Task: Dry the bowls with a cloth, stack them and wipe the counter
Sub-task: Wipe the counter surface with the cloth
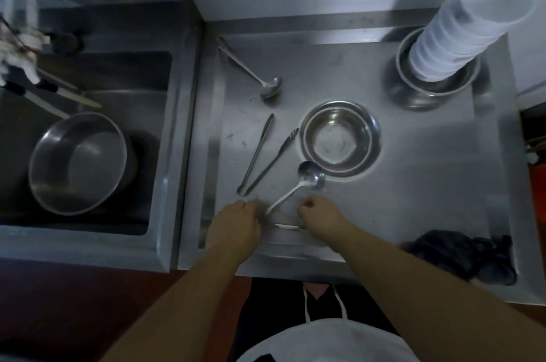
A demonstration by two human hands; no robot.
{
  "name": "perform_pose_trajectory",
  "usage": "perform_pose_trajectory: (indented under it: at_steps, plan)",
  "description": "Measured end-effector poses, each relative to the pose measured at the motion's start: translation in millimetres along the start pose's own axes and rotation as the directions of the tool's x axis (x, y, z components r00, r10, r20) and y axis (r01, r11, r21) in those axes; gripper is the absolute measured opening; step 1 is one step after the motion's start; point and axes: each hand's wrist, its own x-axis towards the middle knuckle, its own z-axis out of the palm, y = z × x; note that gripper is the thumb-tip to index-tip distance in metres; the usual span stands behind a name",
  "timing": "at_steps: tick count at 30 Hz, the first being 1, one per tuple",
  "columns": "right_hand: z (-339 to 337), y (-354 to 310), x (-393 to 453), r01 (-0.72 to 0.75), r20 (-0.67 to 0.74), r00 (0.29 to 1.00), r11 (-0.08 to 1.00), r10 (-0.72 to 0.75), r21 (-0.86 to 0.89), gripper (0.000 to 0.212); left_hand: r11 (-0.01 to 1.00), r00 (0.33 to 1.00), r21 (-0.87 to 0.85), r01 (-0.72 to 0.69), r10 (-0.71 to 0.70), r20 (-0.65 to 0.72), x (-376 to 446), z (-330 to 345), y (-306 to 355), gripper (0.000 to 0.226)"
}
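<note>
At nine o'clock a large steel bowl [78,162] sits in the sink [165,154]. On the counter [413,184], the left hand [236,222] and right hand [320,217] lie near the front edge at six o'clock, fingers curled; whether either grips anything I cannot tell. The ladle [298,184] handle runs between them toward one o'clock, where the nested bowls [339,138] sit, nearer the right hand. The dark cloth [461,255] lies at four o'clock, also right-hand side.

1 head-worn view — looking almost straight down, close over the steel counter [413,184] and sink [165,154].
</note>
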Motion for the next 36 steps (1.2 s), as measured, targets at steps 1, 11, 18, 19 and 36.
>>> perform_pose_trajectory:
  at_steps: [1,11,18,19,36]
  plan:
    - [10.9,-7.0,4.6,-0.033,-0.021,0.999,0.998,0.034,0.044,0.02,1.0,1.0,0.005,0.002,-0.002,-0.006,2.6,-3.0,-11.7,0.037]
    - [80.3,-22.1,45.1,-0.218,-0.084,0.964,0.93,0.253,0.297,0.015,0.996,0.995,-0.076,-0.043,0.036,-0.096,6.6,-10.0,-84.6,0.036]
    - [105.9,-21.7,67.0,-0.249,-0.079,0.929,0.768,0.362,0.59,0.022,0.994,0.992,-0.099,-0.055,0.043,-0.116,6.8,-9.0,-93.3,0.039]
    - [108.7,-21.9,69.3,-0.246,-0.089,0.92,0.741,0.381,0.624,0.024,0.994,0.992,-0.096,-0.058,0.046,-0.12,6.7,-9.3,-93.0,0.039]
    - [-36.3,58.2,34.7,-0.101,-0.307,0.879,0.773,0.364,0.626,0.019,0.978,0.976,0.029,-0.209,0.21,-0.057,42.5,-35.1,10.9,0.038]
